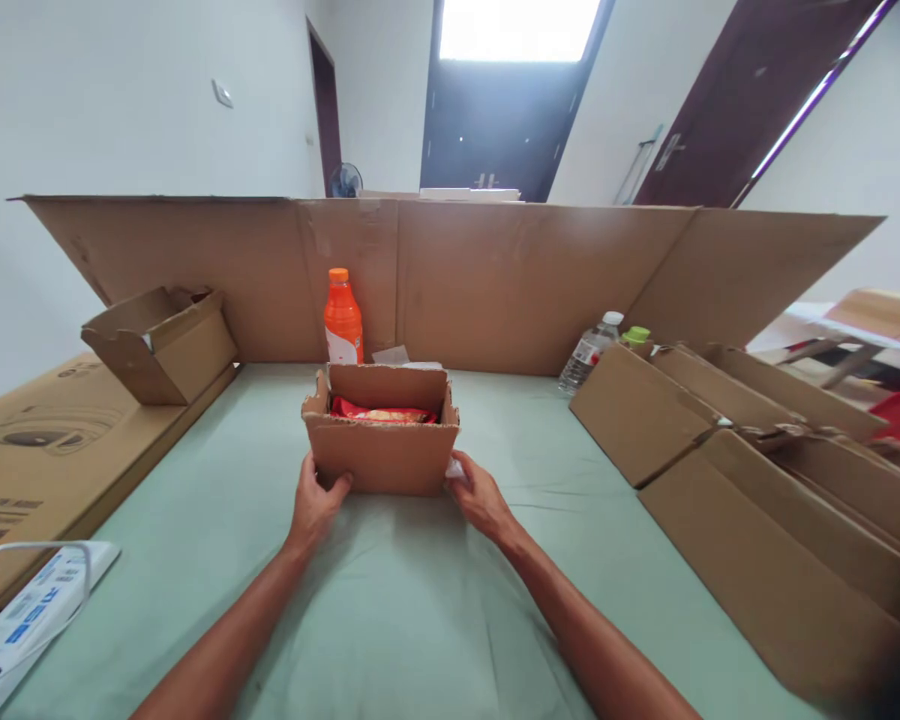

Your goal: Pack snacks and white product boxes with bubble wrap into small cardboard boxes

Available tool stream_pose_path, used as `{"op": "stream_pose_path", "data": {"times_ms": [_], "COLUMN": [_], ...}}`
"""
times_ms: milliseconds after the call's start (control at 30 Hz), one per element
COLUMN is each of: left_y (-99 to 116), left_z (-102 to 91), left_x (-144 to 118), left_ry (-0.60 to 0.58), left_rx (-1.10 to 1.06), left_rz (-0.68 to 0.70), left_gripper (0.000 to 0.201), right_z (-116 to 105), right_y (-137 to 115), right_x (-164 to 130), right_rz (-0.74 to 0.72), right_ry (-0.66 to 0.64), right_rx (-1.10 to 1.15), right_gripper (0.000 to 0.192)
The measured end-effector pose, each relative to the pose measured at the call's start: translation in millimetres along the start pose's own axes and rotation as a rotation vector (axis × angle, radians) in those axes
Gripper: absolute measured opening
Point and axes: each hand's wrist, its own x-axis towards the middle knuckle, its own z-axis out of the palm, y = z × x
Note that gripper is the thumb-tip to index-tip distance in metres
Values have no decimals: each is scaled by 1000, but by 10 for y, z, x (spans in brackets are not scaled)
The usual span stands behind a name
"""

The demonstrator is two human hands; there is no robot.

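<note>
A small open cardboard box stands in the middle of the pale green table, with a red snack packet lying inside. My left hand grips the box's lower left corner, thumb on the front wall. My right hand holds the lower right corner, and a bit of white paper shows by its fingers. Behind the box stands an orange drink bottle with an orange cap.
A tall cardboard sheet walls off the table's back. An empty open box sits at the left on flat cardboard. Folded cartons and two bottles lie at the right. A white power strip lies near left.
</note>
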Motion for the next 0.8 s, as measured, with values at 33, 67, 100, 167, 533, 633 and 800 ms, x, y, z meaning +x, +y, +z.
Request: {"op": "stream_pose_path", "data": {"times_ms": [33,67,100,167,533,633,800], "left_y": [-7,-14,-22,-39,-88,48,304], "left_z": [91,173,243,347,51,-143,-191], "left_x": [96,185,267,396,-256,-613,-936], "left_ry": [-11,-21,-31,-47,-39,-144,-456], "left_rx": [-5,-9,-11,-10,71,179,303], "left_rz": [13,25,35,46,-67,-22,317], "left_gripper": [54,55,56,57,70,63,45], "right_z": [-30,-57,-82,-135,-565,-709,-631], "right_y": [18,35,51,76,-222,-276,-196], "right_x": [88,169,237,325,-662,-863,-962], "right_rz": [16,28,38,48,-170,-54,37], "right_ry": [9,19,29,38,-188,-102,-64], "right_rx": [-33,-56,-70,-91,69,184,31], "right_gripper": [55,55,55,54,76,49,31]}}
